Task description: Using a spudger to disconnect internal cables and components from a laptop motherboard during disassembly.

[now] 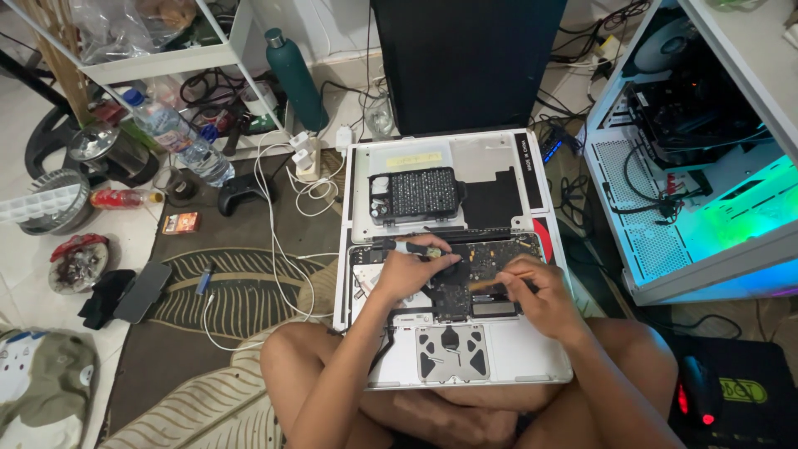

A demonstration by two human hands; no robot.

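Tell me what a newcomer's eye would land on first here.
First, the opened laptop at centre, its board bare, with the left hand resting on it and the right hand holding a brush to it. Next, the lit computer case glowing at the right edge. A bit kit lies on the removed cover behind.

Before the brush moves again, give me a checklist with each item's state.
1. Left hand steadies the laptop: ok, it rests on the open base.
2. Right hand grips the brush: ok.
3. Brush tip on the board: cannot tell, too small.
4. Bit case clear of the hands: ok, it lies on the removed cover.
5. Battery disconnected: cannot tell.
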